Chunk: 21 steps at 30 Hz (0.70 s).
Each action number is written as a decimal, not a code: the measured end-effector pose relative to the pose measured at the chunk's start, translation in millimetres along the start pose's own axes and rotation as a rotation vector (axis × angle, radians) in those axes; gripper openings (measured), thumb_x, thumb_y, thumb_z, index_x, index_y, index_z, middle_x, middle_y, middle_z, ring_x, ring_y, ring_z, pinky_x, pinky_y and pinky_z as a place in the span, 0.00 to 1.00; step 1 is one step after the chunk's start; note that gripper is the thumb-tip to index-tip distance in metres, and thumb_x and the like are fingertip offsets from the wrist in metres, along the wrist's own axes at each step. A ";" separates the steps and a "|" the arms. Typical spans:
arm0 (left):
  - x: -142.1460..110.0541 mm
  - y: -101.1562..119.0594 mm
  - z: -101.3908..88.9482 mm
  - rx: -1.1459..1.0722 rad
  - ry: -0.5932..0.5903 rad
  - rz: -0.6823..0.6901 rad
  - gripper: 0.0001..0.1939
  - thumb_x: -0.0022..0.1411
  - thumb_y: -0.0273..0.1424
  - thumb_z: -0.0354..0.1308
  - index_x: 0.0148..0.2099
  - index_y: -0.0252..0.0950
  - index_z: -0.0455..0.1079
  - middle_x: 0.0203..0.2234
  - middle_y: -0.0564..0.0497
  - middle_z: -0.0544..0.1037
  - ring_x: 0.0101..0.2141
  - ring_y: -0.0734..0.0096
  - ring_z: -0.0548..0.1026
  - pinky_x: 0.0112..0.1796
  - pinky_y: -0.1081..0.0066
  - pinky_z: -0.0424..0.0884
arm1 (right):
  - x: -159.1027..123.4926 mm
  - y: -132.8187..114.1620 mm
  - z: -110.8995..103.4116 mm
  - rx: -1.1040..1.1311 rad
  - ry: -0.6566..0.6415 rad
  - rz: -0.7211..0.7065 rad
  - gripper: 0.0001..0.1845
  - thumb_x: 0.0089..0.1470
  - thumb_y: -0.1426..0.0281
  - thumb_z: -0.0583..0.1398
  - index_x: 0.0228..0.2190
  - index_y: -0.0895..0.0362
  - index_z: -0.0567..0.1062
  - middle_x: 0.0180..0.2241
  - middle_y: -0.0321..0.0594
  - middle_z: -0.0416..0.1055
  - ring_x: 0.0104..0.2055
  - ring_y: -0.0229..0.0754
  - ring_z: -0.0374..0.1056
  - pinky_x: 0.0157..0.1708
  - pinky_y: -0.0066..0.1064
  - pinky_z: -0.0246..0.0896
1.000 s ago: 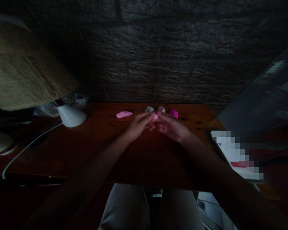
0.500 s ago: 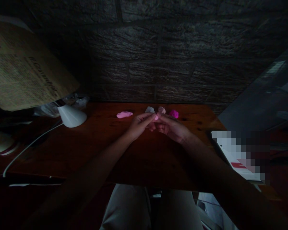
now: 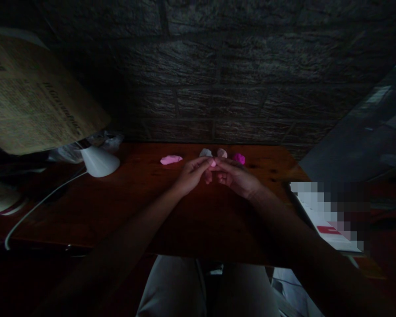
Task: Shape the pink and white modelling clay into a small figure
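My left hand (image 3: 192, 175) and my right hand (image 3: 235, 175) meet fingertip to fingertip above the dark wooden table (image 3: 125, 207). Together they pinch a small pink piece of clay (image 3: 213, 164), mostly hidden by the fingers. Just beyond the hands lie a white lump (image 3: 205, 152), a pale pink lump (image 3: 222, 152) and a bright magenta lump (image 3: 239, 158). A flattened light pink piece (image 3: 171, 159) lies to the left of them.
A white lamp base (image 3: 99, 160) with its cable (image 3: 36, 204) stands at the left, under a printed paper shade (image 3: 29, 105). Papers (image 3: 330, 229) lie at the table's right edge. A dark brick wall (image 3: 218, 79) rises behind the table. My knees show below the near edge.
The pink piece shows less between the fingertips than a second ago; the fingers have closed over it. The hands stay in the same place.
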State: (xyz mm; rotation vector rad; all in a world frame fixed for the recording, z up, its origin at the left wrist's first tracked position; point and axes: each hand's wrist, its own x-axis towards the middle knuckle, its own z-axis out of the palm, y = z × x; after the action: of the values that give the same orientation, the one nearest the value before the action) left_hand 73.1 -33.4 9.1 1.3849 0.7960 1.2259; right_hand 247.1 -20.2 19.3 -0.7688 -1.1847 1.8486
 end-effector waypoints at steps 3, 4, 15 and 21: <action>0.8 -1.6 -0.7 -0.054 0.003 -0.054 0.13 0.68 0.41 0.60 0.40 0.36 0.76 0.19 0.55 0.74 0.20 0.76 0.72 0.25 0.74 0.69 | -0.3 -0.8 1.0 0.000 -0.018 0.005 0.17 0.47 0.54 0.75 0.34 0.51 0.83 0.34 0.38 0.81 0.31 0.37 0.71 0.31 0.29 0.66; 1.2 -1.6 -0.7 -0.079 0.007 -0.071 0.14 0.68 0.42 0.61 0.39 0.36 0.76 0.20 0.54 0.75 0.20 0.76 0.72 0.24 0.74 0.68 | -0.3 -1.2 1.6 -0.002 -0.023 0.004 0.17 0.48 0.54 0.74 0.34 0.51 0.83 0.33 0.37 0.81 0.32 0.37 0.72 0.31 0.29 0.66; 3.4 1.3 -2.4 -0.280 0.006 -0.191 0.20 0.58 0.48 0.70 0.33 0.35 0.76 0.23 0.55 0.76 0.22 0.80 0.70 0.26 0.76 0.65 | -4.5 -1.9 6.7 -0.066 -0.049 -0.158 0.21 0.45 0.58 0.76 0.42 0.46 0.85 0.29 0.32 0.74 0.25 0.32 0.61 0.24 0.27 0.57; 3.8 -2.0 -1.7 -0.319 0.039 -0.228 0.21 0.55 0.48 0.72 0.35 0.35 0.76 0.22 0.56 0.73 0.22 0.81 0.69 0.28 0.76 0.66 | -1.0 2.1 4.2 -0.181 -0.095 -0.267 0.20 0.47 0.59 0.75 0.44 0.45 0.85 0.28 0.31 0.72 0.25 0.33 0.59 0.26 0.29 0.57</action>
State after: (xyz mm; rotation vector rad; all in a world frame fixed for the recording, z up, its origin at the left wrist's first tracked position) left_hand 72.7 -29.0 7.9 0.9866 0.7269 1.1470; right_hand 243.6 -23.4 19.0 -0.5916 -1.4555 1.5879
